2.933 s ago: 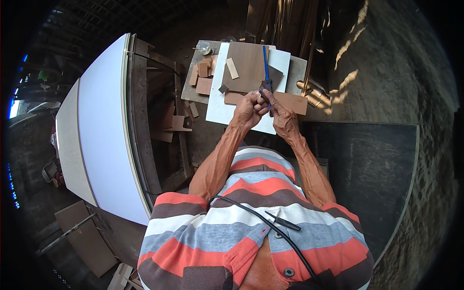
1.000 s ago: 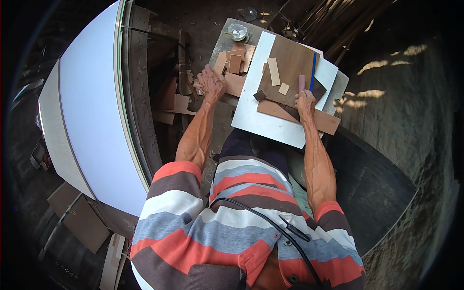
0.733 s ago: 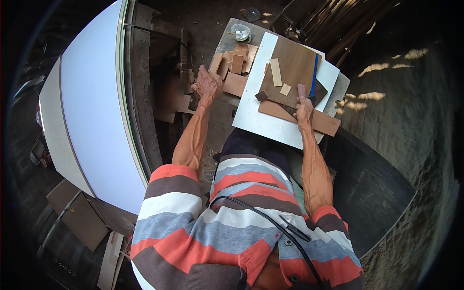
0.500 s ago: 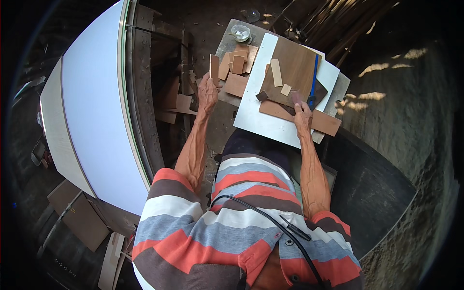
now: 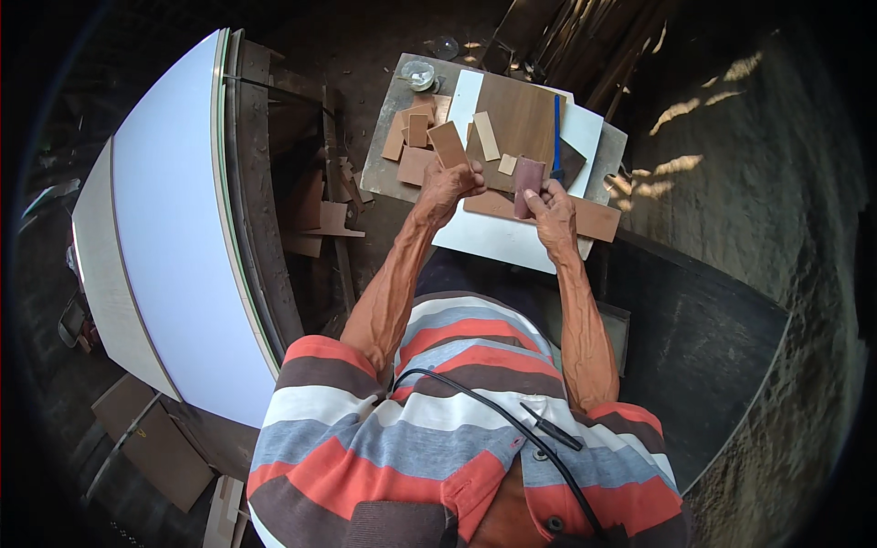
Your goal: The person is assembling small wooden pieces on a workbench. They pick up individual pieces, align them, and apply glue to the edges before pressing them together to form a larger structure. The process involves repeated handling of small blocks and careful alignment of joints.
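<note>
My left hand point(image 5: 448, 190) is closed round the lower end of a small flat wooden piece point(image 5: 449, 143), which stands up above my fingers. A short way to its right, my right hand point(image 5: 553, 216) pinches a dull maroon strip of sandpaper point(image 5: 527, 185) between thumb and fingers. The two pieces are apart. Beneath both hands lie a white board point(image 5: 493, 248), a brown board point(image 5: 512, 102) and a long brown wooden strip point(image 5: 596, 220). A pale slat point(image 5: 486, 136) and a small pale block point(image 5: 507, 164) rest on the brown board, with a blue-handled tool point(image 5: 557, 128) beside them.
Several small wooden offcuts point(image 5: 416, 164) are heaped on the grey tabletop point(image 5: 379, 169), below a clear cup point(image 5: 418, 75). A large white panel point(image 5: 174, 210) stands at my left. To the right is a dark panel point(image 5: 694, 329); long sticks point(image 5: 585, 46) lean at the back.
My left hand has moved right with the wooden piece, now tilted, toward my right hand. My right hand has raised the sandpaper off the boards. The whole view has shifted slightly.
</note>
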{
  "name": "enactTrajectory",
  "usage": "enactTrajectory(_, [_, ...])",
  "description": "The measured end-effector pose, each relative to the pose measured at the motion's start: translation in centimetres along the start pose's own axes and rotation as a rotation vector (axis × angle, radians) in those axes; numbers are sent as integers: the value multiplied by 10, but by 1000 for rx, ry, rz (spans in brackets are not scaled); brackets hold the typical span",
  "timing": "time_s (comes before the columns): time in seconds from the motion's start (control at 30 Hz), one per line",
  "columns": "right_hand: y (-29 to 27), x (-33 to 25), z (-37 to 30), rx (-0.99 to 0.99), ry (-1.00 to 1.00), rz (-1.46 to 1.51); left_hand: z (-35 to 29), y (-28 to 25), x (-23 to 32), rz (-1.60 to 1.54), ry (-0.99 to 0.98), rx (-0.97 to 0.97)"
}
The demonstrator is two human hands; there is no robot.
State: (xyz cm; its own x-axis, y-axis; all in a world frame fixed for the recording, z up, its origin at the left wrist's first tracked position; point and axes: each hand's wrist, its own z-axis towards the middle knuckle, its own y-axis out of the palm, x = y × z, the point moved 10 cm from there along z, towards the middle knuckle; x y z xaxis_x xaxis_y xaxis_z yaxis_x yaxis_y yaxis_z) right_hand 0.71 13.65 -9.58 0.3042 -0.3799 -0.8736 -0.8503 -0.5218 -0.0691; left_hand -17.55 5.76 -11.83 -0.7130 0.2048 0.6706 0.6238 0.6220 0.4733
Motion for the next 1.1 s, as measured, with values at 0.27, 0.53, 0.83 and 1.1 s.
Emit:
enactTrajectory(0.27, [-24, -25, -30, -167, -48, 281, -43, 101, -22, 401, -14, -278])
enactTrajectory(0.53, [-81, -1, -71, -85, -23, 301, -65, 139, -64, 492, 27, -238])
enactTrajectory(0.83, [-122, -73, -107, 177, -601, -327, -98, 144, -73, 778, 56, -153])
enactTrajectory(1.1, [-138, -73, -69, 227, -887, -685, -110, 167, -89, 676, -126, -262])
